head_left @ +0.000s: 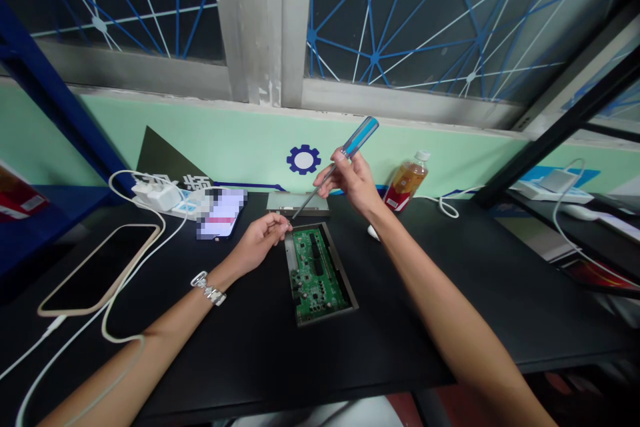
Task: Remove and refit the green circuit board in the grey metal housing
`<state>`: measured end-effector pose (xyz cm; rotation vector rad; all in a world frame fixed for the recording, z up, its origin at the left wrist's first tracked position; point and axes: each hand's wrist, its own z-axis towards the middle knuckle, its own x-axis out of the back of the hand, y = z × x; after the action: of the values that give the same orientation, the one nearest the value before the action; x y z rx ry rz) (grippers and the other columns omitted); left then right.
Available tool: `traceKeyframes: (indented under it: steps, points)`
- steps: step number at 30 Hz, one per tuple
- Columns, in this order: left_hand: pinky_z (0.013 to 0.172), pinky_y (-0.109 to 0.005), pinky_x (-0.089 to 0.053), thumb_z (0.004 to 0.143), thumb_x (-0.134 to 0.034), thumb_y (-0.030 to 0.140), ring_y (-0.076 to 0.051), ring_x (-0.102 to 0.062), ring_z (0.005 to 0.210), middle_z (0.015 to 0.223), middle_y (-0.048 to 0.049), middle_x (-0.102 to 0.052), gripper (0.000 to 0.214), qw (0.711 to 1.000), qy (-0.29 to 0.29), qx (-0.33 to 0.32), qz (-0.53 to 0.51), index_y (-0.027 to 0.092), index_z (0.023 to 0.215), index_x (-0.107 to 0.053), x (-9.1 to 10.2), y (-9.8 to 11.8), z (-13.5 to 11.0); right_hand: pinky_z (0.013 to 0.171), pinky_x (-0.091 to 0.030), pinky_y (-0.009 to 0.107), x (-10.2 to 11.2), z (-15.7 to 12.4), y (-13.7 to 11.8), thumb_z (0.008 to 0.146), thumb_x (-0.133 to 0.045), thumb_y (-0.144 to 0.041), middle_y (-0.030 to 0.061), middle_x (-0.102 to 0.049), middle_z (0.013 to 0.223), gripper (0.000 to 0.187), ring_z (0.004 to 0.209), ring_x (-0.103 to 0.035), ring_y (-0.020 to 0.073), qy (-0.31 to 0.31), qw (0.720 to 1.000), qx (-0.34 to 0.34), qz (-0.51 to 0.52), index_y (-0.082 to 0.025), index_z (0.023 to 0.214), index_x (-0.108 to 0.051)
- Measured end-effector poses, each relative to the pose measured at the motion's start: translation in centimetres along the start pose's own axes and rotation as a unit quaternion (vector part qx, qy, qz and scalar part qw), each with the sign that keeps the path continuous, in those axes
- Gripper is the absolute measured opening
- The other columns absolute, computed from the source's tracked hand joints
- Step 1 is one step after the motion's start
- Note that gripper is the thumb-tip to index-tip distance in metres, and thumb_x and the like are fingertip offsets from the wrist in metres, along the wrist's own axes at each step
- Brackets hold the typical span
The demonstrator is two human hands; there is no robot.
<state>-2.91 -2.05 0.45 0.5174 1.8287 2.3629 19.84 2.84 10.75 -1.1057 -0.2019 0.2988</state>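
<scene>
A screwdriver (361, 137) with a blue and grey handle slants down to the left, gripped by my right hand (353, 177) around its shaft and lower handle. Its tip comes down beside the fingertips of my left hand (265, 237), close to the upper left corner of a metal tray holding a green circuit board (317, 273). The left fingers are pinched together at that corner; whatever is between them is too small to make out. Behind the tray lies a flat grey metal panel (287, 201).
On the left are a phone in a beige case (100, 270), white cables, a power strip (173, 199) and a second phone (223, 213) with a lit screen. A drink bottle (407, 180) stands behind my right arm on the black table (240, 360). Black shelf posts rise at the right.
</scene>
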Motion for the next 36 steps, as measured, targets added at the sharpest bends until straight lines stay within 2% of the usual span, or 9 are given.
traceKeyframes:
  steps: [3, 9, 18, 26, 32, 36]
  points:
    - [0.063, -0.025, -0.041, 0.092, -0.059, 0.044, -0.013, -0.051, 0.068, 0.079, -0.0014, -0.059, 0.027, 1.000, 0.007, -0.003, 0.014, 0.017, 0.096, -0.061, -0.2, -0.1, 0.1, 0.049, -0.054, 0.027, -0.4, -0.1, -0.1, 0.086, -0.057, -0.066, -0.0055, -0.065, 0.065, 0.046, 0.049, -0.064, 0.0135, 0.019, 1.000, 0.007, -0.016, -0.027, 0.097, -0.035]
    - [0.062, -0.025, -0.040, 0.090, -0.062, 0.044, -0.014, -0.052, 0.067, 0.077, -0.0011, -0.060, 0.028, 0.999, 0.027, 0.003, 0.035, 0.017, 0.094, -0.064, -0.4, 0.1, 0.2, 0.044, -0.051, 0.024, -0.9, -0.2, 0.4, 0.089, -0.055, -0.063, -0.0080, -0.062, 0.059, 0.043, 0.042, -0.058, 0.0111, 0.021, 0.999, 0.020, -0.033, -0.027, 0.098, -0.035]
    - [0.060, -0.025, -0.040, 0.091, -0.059, 0.045, -0.013, -0.049, 0.064, 0.073, 0.0000, -0.056, 0.028, 0.999, 0.034, -0.004, 0.036, 0.017, 0.094, -0.062, -0.1, -0.5, 0.2, 0.045, -0.050, 0.022, -0.6, 0.0, 0.7, 0.088, -0.054, -0.066, -0.0085, -0.063, 0.062, 0.046, 0.045, -0.061, 0.0107, 0.054, 0.998, 0.020, -0.023, -0.027, 0.097, -0.031]
    - [0.061, -0.025, -0.040, 0.093, -0.058, 0.042, -0.013, -0.050, 0.065, 0.073, 0.0004, -0.056, 0.025, 0.999, 0.033, 0.004, 0.026, 0.017, 0.094, -0.061, -0.2, -0.7, 0.3, 0.043, -0.050, 0.022, -0.4, 0.2, 0.9, 0.088, -0.055, -0.065, -0.0089, -0.063, 0.059, 0.045, 0.043, -0.061, 0.0115, 0.052, 0.998, 0.009, -0.029, -0.027, 0.096, -0.032]
    - [0.069, -0.029, -0.041, 0.094, -0.056, 0.036, -0.017, -0.055, 0.076, 0.082, -0.0023, -0.062, 0.019, 0.984, 0.027, -0.058, 0.164, 0.019, 0.092, -0.065, -1.3, -0.1, 0.2, 0.039, -0.048, 0.021, 0.0, -0.9, 1.1, 0.089, -0.056, -0.063, -0.0079, -0.064, 0.058, 0.044, 0.039, -0.059, 0.0108, 0.040, 0.998, -0.017, -0.049, -0.025, 0.097, -0.034]
    - [0.085, -0.036, -0.040, 0.095, -0.056, 0.029, -0.021, -0.057, 0.091, 0.095, -0.0041, -0.066, 0.014, 0.959, 0.018, -0.114, 0.260, 0.021, 0.089, -0.065, -2.4, 0.6, 0.6, 0.044, -0.051, 0.022, 1.2, -3.5, 1.2, 0.092, -0.055, -0.059, -0.0040, -0.069, 0.065, 0.039, 0.045, -0.062, 0.0118, 0.089, 0.995, -0.001, -0.044, -0.025, 0.096, -0.035]
